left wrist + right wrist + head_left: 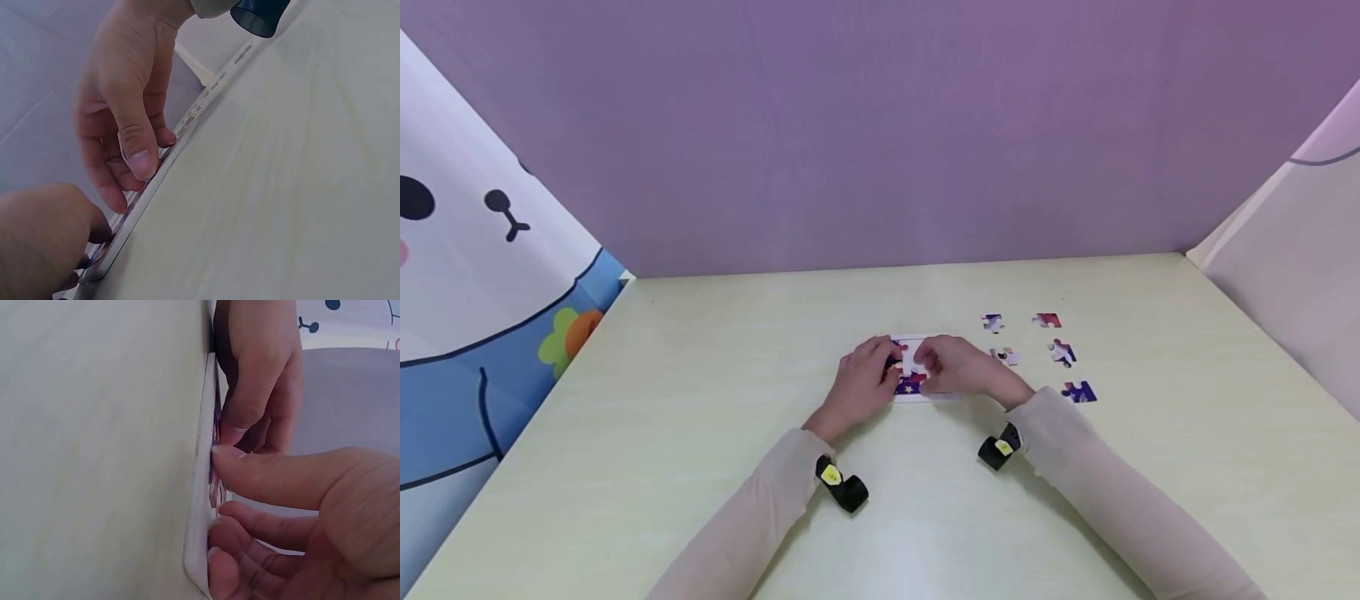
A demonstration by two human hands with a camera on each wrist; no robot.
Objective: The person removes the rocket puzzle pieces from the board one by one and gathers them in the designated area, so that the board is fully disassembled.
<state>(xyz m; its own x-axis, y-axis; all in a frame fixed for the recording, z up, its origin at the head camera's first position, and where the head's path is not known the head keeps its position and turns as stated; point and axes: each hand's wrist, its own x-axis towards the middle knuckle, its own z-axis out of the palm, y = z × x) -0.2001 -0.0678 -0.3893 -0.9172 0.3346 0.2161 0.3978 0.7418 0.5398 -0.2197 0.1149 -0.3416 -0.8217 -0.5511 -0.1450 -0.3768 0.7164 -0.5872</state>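
Note:
A small jigsaw puzzle in a white-rimmed tray (913, 398) lies between my two hands. Purple and red pieces with stars (910, 385) fill part of its lower edge, and a pale bare area shows above them. My left hand (862, 379) rests over the tray's left side, fingers bent slightly and fingertips on the pieces. From the right, my right hand (961, 367) reaches over the tray. Its thumb (262, 478) and bent fingers pinch a puzzle piece low against the surface, mostly hidden by the fingers.
Loose puzzle pieces lie right of the tray: a purple one (1079, 392), a purple-and-white one (1063, 352), a red one (1047, 320), and others nearby. A purple wall (880, 150) stands behind the pale table (715, 350). Printed panels flank it.

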